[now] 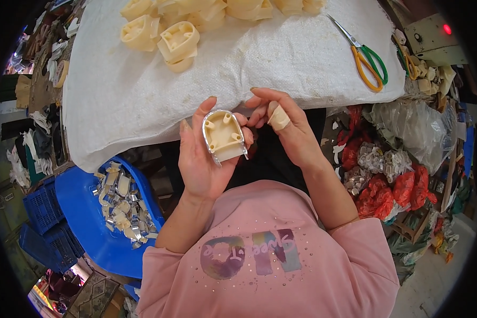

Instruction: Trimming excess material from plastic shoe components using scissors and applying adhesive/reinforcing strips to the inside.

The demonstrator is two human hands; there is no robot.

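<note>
My left hand (199,159) holds a cream plastic heel-shaped piece (223,136) with a silver metallic band along its curved edge, its hollow underside facing up. My right hand (283,124) touches the piece's right side with its fingertips; one finger wears a beige tape wrap. Both hands are just in front of the edge of a table covered by a white woven sack cloth (143,95). More cream plastic pieces (177,40) lie piled at the far side of the cloth.
Scissors with green and orange handles (368,61) lie on the cloth at the right. A blue tub (82,212) at lower left holds several silver-trimmed pieces (123,206). Blue crates (42,209) stand further left. Red and clear bags of parts (387,169) crowd the right.
</note>
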